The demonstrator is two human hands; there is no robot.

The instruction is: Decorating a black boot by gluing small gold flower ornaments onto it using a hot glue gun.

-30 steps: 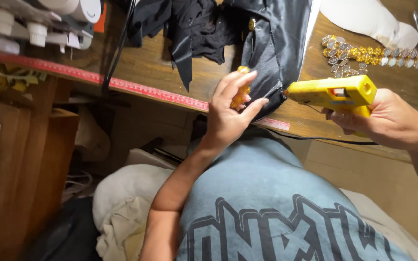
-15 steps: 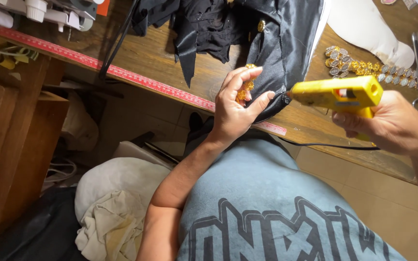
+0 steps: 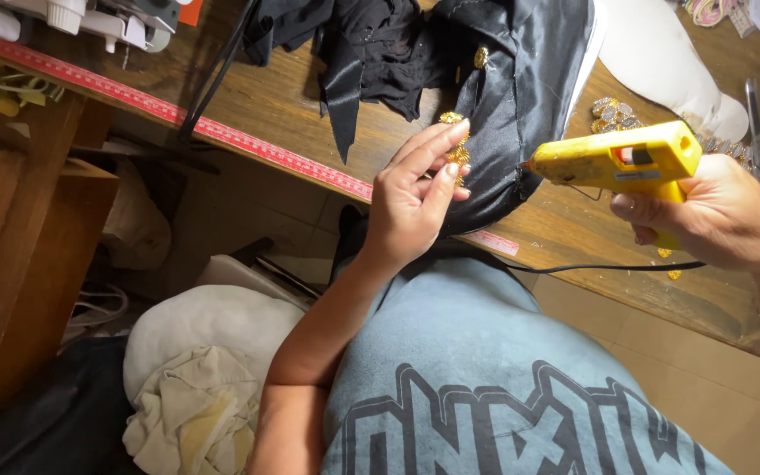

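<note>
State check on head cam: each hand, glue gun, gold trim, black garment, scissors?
Left hand: raised, fingers pinching the gold trim.
Gold trim: held against the black garment's edge.
Right hand: gripping the glue gun.
Glue gun: level, nozzle pointing at the garment, cord attached.
Black garment: crumpled on the wooden table.
Scissors: lying on the table, untouched.

My left hand is raised with the forearm angling up from the lower middle, wrist bent back, fingers stretched upward and pinched lightly together at the tips. My right hand comes in from the right edge, fingers curled in a closed grip, knuckles facing left.
</note>
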